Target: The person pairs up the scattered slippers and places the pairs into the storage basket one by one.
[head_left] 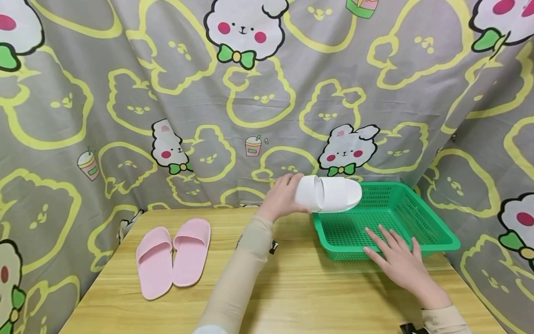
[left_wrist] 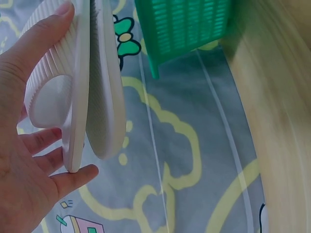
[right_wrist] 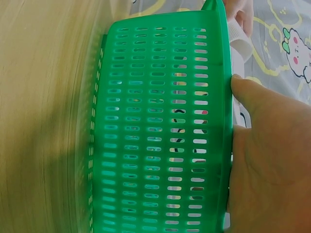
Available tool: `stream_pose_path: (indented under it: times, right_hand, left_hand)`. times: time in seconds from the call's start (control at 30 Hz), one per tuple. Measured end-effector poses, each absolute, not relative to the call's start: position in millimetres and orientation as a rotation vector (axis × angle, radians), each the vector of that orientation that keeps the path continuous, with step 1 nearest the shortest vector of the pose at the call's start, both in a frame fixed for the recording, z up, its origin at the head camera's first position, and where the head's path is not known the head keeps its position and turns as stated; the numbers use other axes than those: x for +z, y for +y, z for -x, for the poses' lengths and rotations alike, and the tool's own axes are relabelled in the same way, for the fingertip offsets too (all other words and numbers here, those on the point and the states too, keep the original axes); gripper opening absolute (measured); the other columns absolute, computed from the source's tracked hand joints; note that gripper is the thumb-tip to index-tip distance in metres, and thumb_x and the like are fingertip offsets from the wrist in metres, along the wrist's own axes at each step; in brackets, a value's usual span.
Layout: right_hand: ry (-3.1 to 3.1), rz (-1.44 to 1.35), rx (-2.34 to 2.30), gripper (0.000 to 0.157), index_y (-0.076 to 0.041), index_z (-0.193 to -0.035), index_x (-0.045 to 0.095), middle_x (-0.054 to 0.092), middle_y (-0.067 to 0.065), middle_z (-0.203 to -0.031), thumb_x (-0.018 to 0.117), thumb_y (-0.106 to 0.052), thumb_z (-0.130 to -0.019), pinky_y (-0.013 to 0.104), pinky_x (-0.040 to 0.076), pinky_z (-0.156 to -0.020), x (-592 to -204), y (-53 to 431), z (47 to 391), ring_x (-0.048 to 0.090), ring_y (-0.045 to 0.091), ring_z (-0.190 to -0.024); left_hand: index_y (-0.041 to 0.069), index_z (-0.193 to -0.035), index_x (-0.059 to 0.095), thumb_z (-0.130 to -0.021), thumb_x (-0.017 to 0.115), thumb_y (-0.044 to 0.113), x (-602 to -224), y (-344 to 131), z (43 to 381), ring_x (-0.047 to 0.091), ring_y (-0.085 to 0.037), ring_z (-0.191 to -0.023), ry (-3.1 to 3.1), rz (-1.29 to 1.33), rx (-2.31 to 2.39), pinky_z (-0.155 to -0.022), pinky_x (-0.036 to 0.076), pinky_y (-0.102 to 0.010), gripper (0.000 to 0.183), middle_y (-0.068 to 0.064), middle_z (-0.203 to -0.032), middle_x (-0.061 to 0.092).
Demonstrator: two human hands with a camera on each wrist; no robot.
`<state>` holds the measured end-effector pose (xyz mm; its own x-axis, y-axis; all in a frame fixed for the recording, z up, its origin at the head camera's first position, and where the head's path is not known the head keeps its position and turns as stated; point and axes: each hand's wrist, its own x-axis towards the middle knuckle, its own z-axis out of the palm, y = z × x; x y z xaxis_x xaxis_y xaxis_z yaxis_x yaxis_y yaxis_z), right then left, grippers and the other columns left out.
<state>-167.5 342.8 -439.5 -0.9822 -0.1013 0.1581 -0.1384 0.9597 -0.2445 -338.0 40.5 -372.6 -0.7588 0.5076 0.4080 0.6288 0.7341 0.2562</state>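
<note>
My left hand (head_left: 283,197) grips a pair of white slippers (head_left: 335,195), held sideways over the back left rim of the green plastic basket (head_left: 346,254). In the left wrist view the thumb lies on a ribbed strap, and the two white soles (left_wrist: 106,97) stand side by side with a narrow gap. The fingers curl around the open end of the nearer slipper. My right hand (head_left: 402,264) is spread over the basket's near side, fingers straight. From the right wrist, its thumb (right_wrist: 245,92) rests at the basket's rim (right_wrist: 225,104).
A pair of pink slippers (head_left: 192,260) lies side by side on the left of the wooden table (head_left: 308,297). Behind and at both sides hangs a grey curtain (head_left: 267,106) with cartoon prints. Small black pieces (head_left: 273,247) show beside the left wrist.
</note>
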Motion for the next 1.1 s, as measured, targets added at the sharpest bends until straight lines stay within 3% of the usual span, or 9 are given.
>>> stream_pose_path:
  times: [0.23, 0.4, 0.63, 1.1]
  right_hand:
    - [-2.968, -0.179, 0.406, 0.068, -0.037, -0.155, 0.017, 0.016, 0.017, -0.163, 0.045, -0.057, -0.097, 0.080, -0.004, -0.103, -438, 343, 167, 0.020, 0.050, -0.142]
    - [-2.967, -0.181, 0.423, 0.068, -0.037, -0.156, 0.016, 0.013, 0.016, -0.164, 0.045, -0.056, -0.097, 0.080, -0.006, -0.103, -437, 344, 167, 0.010, 0.048, -0.147]
    - [-2.967, -0.180, 0.421, 0.068, -0.036, -0.156, 0.015, 0.011, 0.016, -0.164, 0.044, -0.056, -0.098, 0.080, -0.008, -0.103, -438, 344, 166, 0.002, 0.045, -0.150]
    - [-2.972, -0.173, 0.408, 0.067, -0.036, -0.155, 0.019, 0.016, 0.017, -0.163, 0.043, -0.058, -0.097, 0.080, -0.006, -0.104, -439, 343, 166, 0.010, 0.047, -0.148]
  left_hand:
    - [0.025, -0.143, 0.035, -0.059, 0.086, 0.060, -364, 51, 344, 0.050, -0.028, -0.123, -2.642, 0.883, -0.516, -0.090, 0.055, -0.045, 0.104, -0.010, -0.141, 0.049]
    - [0.025, -0.143, 0.035, -0.060, 0.085, 0.061, -361, 57, 346, 0.051, -0.025, -0.116, -2.655, 0.893, -0.514, -0.087, 0.056, -0.042, 0.103, -0.008, -0.135, 0.051]
    - [0.024, -0.145, 0.035, -0.061, 0.084, 0.060, -359, 63, 349, 0.050, -0.026, -0.119, -2.673, 0.897, -0.496, -0.088, 0.055, -0.043, 0.104, -0.007, -0.136, 0.050]
    - [0.025, -0.149, 0.031, -0.063, 0.081, 0.064, -350, 83, 352, 0.049, -0.024, -0.122, -2.727, 0.907, -0.468, -0.093, 0.053, -0.040, 0.107, -0.006, -0.140, 0.049]
